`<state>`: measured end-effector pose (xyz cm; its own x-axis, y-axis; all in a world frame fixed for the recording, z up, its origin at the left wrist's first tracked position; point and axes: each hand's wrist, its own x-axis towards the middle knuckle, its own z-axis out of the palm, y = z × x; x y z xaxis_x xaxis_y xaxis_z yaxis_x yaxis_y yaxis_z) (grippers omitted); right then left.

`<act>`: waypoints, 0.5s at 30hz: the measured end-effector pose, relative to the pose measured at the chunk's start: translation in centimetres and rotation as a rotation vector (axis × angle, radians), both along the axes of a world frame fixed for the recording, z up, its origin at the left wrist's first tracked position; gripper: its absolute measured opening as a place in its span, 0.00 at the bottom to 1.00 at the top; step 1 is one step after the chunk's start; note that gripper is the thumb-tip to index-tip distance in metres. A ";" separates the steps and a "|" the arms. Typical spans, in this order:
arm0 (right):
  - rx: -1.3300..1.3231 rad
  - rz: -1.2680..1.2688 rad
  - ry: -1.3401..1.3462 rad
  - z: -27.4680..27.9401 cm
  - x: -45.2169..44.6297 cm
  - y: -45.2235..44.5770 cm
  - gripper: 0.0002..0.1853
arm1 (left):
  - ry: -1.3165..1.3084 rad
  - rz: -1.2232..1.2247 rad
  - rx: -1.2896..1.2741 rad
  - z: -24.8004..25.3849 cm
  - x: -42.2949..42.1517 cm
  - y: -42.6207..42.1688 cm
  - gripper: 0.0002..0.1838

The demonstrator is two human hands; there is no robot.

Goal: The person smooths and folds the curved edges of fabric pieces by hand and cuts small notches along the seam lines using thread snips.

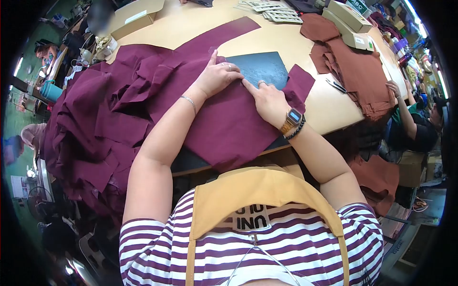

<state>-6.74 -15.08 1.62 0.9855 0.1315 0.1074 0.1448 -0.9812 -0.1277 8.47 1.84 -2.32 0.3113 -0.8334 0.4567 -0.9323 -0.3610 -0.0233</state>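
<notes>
A large piece of maroon fabric (229,124) lies over the table's near edge and hangs down toward me. My left hand (219,76) is on its upper edge, one finger stretched out and the others bent together at the cloth. Close beside it, my right hand (269,101) has its index finger pointing at the left fingertips, with the other fingers bent at the fabric edge. The fingertips of both hands are partly hidden. Under the cloth shows a dark blue-grey board (260,66). A folded maroon end (299,88) sticks out right of my right hand.
Piled maroon fabric (90,114) covers the left side. A brown fabric stack (355,71) lies right, beside small thread snips (336,86). Cardboard boxes (136,18) and patterned cards (272,10) stand at the back. Another person (412,124) works at the right.
</notes>
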 end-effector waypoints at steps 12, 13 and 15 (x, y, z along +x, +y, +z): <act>0.306 -0.057 -0.120 1.3 -7.3 -3.5 0.12 | 0.353 0.241 -0.129 1.8 0.8 4.3 0.16; 0.407 -0.070 -0.122 0.6 -7.7 -3.9 0.12 | 0.388 0.269 -0.071 1.3 0.9 5.9 0.18; 0.580 -0.103 -0.083 0.3 -7.7 -4.2 0.09 | 0.447 0.310 0.013 1.2 0.3 8.5 0.26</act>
<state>-14.42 -19.29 1.95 0.9753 -0.0675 0.2104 0.0851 -0.7640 -0.6396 8.82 10.29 -1.14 0.7049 -0.6765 0.2134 -0.7022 -0.6228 0.3450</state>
